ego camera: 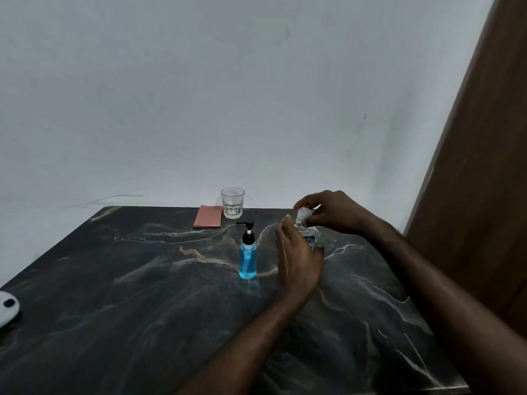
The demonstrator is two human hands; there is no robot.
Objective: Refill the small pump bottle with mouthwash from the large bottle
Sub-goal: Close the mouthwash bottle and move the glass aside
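The small pump bottle (248,259) stands upright mid-table, full of blue liquid, with its black pump head fitted. Just to its right stands the large clear bottle (310,239) with a blue label, mostly hidden behind my left hand (298,262), which wraps around its body. My right hand (330,212) is over the top of that bottle, fingertips pinched on its white cap (302,215).
A clear glass (232,202) and a folded pink cloth (208,216) sit at the far edge of the dark marble table (142,280). A white device (8,307) lies at the left edge. A brown wooden panel (479,166) rises on the right.
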